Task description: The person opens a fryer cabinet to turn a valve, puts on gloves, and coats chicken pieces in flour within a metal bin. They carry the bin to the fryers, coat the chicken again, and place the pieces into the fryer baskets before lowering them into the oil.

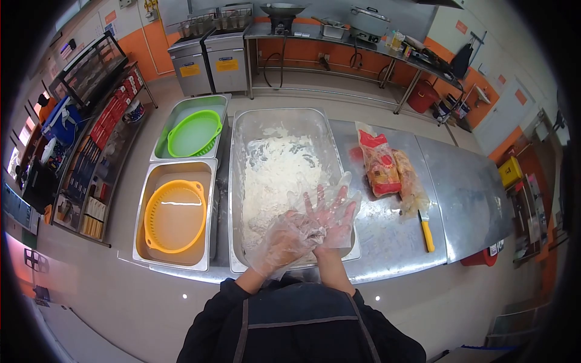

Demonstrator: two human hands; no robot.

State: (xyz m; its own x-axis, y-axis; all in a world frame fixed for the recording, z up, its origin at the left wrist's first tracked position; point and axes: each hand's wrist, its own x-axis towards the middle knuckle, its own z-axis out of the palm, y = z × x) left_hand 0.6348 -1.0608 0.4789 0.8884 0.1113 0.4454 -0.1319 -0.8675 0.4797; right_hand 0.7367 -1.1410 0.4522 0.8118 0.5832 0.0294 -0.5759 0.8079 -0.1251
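Plastic glove (333, 209), thin and clear, is worn on the right grip (330, 219), over the near right part of the metal tray (237, 157). The fingers of that grip are spread apart inside loose film that juts past their tips. The left grip (284, 239), covered by a second glove (266, 251), is held over the near side of the tray and appears clamped on gathered film near the heel of the right palm; the exact placing of its fingertips is hidden by creased plastic. Almost no weight is to be expected from the film: it is judged limp, smooth and likely to be torn if tugged at one small spot. Slipperiness may be added by the white powder (275, 175) that is spread over the tray's floor, should any be caught between the layers. Hold is best taken at the cuff, with a broad pinch across doubled film near the wrist, rather than at the loose finger ends, where splitting seems likelier. To the right of the tray, a knife (426, 235) is laid on the bench (387, 242), near a red pack (380, 164); contact between film and blade is best avoided.
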